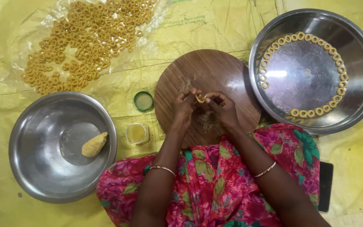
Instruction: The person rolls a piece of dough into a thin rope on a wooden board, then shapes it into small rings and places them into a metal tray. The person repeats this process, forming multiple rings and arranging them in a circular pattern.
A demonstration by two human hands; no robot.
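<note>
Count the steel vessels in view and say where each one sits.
2. A steel bowl sits at lower left, holding a lump of dough. A wide steel plate sits at upper right, with dough rings lining its edge. None looks hidden.

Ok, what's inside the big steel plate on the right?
The round steel plate holds small yellow dough rings lined along its inner edge; its centre is bare. Nothing covers it.

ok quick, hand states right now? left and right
Left hand: closed, fingertips pinching the small dough ring over the round wooden board.
Right hand: closed, pinching the same dough ring from the other side.
</note>
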